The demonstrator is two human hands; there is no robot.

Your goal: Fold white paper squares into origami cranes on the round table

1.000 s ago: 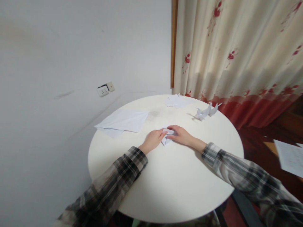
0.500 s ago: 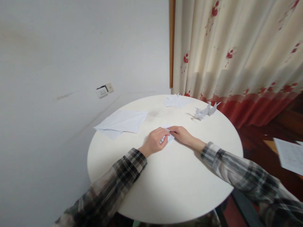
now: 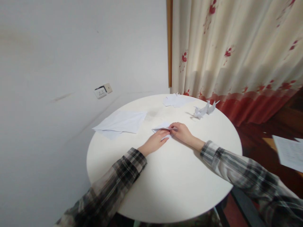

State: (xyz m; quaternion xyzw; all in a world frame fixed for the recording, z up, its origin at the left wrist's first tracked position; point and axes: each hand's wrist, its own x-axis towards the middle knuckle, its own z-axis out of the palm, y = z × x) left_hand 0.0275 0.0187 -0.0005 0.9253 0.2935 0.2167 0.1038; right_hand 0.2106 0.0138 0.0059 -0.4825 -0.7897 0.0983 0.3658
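A small folded white paper [image 3: 161,127] lies near the middle of the round white table [image 3: 165,176]. My left hand [image 3: 156,141] rests flat on its near part, fingers stretched out. My right hand [image 3: 181,131] pinches the paper's right edge, where a flap is lifted a little off the table. Both arms wear plaid sleeves.
A few loose white sheets [image 3: 121,122] lie at the table's left. More folded paper [image 3: 174,100] sits at the far edge, with a folded paper figure [image 3: 203,110] to its right. A wall with a socket [image 3: 102,90] stands behind, a flowered curtain [image 3: 232,50] at right, and a printed sheet [image 3: 287,153] further right.
My left hand has gone from curled over the paper to lying flat on it. The paper's flap has been drawn up and out to the left. The view has drifted slightly.
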